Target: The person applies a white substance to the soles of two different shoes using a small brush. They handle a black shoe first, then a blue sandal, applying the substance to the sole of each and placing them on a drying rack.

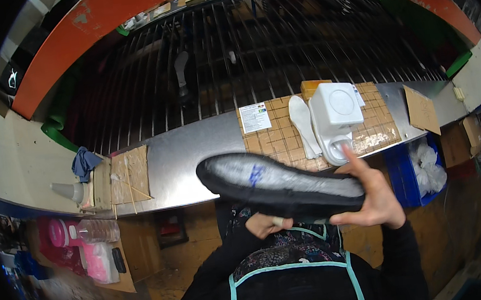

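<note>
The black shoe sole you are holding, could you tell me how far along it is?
Done: a white insole lies on the bench by the white box device. In hand: the black sole rests on the left hand and right hand, whose finger touches the device. No finished shoe shows.

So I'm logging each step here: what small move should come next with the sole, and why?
Probably press the right hand forefinger down on the white dispenser. That fingertip already meets the dispenser's round base, while the left hand holds the black sole from below, grey face up and level beside it.
</note>
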`<action>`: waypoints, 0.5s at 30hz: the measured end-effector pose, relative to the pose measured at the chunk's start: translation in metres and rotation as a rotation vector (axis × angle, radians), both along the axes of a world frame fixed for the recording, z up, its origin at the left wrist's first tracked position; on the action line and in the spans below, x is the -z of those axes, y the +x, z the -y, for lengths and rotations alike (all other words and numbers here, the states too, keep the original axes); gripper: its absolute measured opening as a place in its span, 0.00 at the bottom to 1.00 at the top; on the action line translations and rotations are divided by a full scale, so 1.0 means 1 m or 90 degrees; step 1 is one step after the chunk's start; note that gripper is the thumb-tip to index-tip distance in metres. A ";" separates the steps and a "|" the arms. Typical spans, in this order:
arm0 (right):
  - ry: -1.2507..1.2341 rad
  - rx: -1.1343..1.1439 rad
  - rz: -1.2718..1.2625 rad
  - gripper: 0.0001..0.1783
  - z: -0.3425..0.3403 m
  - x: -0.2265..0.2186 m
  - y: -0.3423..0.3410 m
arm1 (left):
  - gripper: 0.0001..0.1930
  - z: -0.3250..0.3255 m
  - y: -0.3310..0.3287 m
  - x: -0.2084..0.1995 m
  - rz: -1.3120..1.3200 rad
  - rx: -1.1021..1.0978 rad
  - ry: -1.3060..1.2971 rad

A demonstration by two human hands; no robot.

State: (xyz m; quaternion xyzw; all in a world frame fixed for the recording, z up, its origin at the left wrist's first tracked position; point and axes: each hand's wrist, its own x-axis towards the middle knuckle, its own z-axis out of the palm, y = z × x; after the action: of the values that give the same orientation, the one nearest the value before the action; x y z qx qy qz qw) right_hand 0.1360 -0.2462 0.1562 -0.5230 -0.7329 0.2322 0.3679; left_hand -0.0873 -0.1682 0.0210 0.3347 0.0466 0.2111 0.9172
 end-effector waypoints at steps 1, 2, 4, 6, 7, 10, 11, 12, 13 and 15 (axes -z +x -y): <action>-0.035 0.000 -0.007 0.62 0.003 0.008 -0.008 | 0.56 0.008 -0.017 0.006 -0.103 0.018 -0.078; -0.066 0.007 -0.033 0.59 0.005 0.017 -0.017 | 0.56 0.015 -0.025 0.014 -0.112 -0.009 -0.119; -0.128 -0.005 -0.039 0.56 0.005 0.030 -0.030 | 0.58 0.028 -0.037 0.023 -0.065 -0.077 -0.178; -0.168 -0.007 -0.052 0.54 0.006 0.038 -0.036 | 0.59 0.033 -0.040 0.028 0.014 -0.127 -0.199; -0.201 -0.006 -0.048 0.54 0.007 0.041 -0.037 | 0.58 0.031 -0.041 0.030 0.041 -0.137 -0.200; -0.195 -0.022 -0.037 0.52 0.010 0.047 -0.029 | 0.51 0.022 -0.044 0.036 0.112 -0.149 -0.224; -0.160 -0.040 -0.031 0.50 0.010 0.050 -0.022 | 0.48 0.020 -0.045 0.039 0.102 -0.164 -0.267; -0.105 -0.014 -0.155 0.44 0.010 0.055 -0.015 | 0.46 0.016 -0.046 0.043 0.092 -0.180 -0.313; -0.082 0.108 -0.183 0.38 0.007 0.061 -0.009 | 0.43 0.014 -0.048 0.045 0.090 -0.192 -0.316; 0.064 0.358 0.051 0.22 0.004 0.074 0.004 | 0.49 0.007 -0.047 0.047 0.120 -0.201 -0.213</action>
State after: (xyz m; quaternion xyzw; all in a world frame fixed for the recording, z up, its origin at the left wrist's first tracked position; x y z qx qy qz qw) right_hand 0.1405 -0.2499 0.0823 -0.6958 -0.5836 0.0635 0.4139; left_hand -0.1345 -0.1754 -0.0257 0.1456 0.0472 0.3714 0.9158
